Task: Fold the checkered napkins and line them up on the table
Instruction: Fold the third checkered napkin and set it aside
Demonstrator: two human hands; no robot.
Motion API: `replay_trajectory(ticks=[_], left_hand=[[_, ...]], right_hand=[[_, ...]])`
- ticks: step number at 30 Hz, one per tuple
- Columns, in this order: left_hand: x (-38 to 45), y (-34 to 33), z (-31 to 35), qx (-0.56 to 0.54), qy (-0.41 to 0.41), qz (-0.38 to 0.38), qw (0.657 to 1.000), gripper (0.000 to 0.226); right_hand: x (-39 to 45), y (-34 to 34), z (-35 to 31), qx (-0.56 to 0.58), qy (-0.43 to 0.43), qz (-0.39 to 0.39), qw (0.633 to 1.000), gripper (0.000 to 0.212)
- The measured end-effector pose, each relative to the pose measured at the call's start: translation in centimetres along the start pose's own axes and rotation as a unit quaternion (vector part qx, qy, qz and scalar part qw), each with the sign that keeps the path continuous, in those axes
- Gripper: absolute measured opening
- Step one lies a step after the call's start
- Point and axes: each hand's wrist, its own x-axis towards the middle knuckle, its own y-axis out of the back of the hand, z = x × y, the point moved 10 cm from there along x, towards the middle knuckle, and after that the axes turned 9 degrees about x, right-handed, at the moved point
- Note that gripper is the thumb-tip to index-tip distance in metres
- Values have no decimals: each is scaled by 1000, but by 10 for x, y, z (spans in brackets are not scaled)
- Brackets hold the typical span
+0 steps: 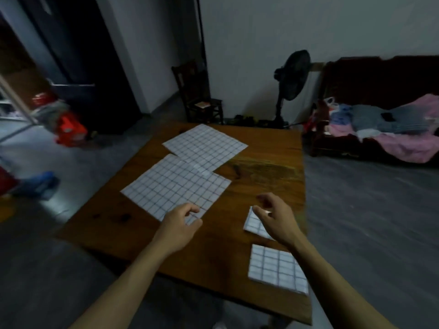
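Two white checkered napkins lie unfolded on the wooden table [261, 167]. The far unfolded napkin [205, 146] overlaps the corner of the near unfolded napkin [175, 186]. My left hand [181, 224] is over the near napkin's front corner, its fingers curled at the cloth edge; whether they pinch it is unclear. At the right side of the table lie two folded napkins, one at the front edge [276, 268] and one behind it [255, 225]. My right hand [275, 217] hovers above the rear folded napkin with loosely curled fingers, holding nothing.
A dark wooden chair [199, 96] and a standing fan [291, 84] stand behind the table. A dark sofa with piled clothes [392, 124] is at the right. Red and blue items [69, 129] lie on the floor at the left.
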Motion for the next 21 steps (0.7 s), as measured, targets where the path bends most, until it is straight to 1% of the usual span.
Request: replay_trajectory(ticks=[4, 7, 12, 16, 18, 21], left_hand=[[-25, 30, -48, -19, 31, 43, 998, 31], [-38, 43, -79, -55, 37, 64, 996, 32], [-50, 73, -149, -77, 25, 75, 994, 27], [-58, 126, -227, -90, 13, 101, 991, 27], [-65, 158, -275, -90, 7, 119, 989, 26], [-82, 204, -353, -111, 32, 160, 980, 21]], right_hand=[[-23, -52, -32, -22, 27, -52, 998, 36], [-27, -81, -57, -42, 40, -68, 996, 35], [-15, -148, -112, -52, 57, -78, 994, 37], [-6, -238, -175, -56, 73, -91, 992, 39], [-3, -294, -201, -65, 82, -115, 988, 39], [0, -369, -232, -83, 86, -161, 980, 37]])
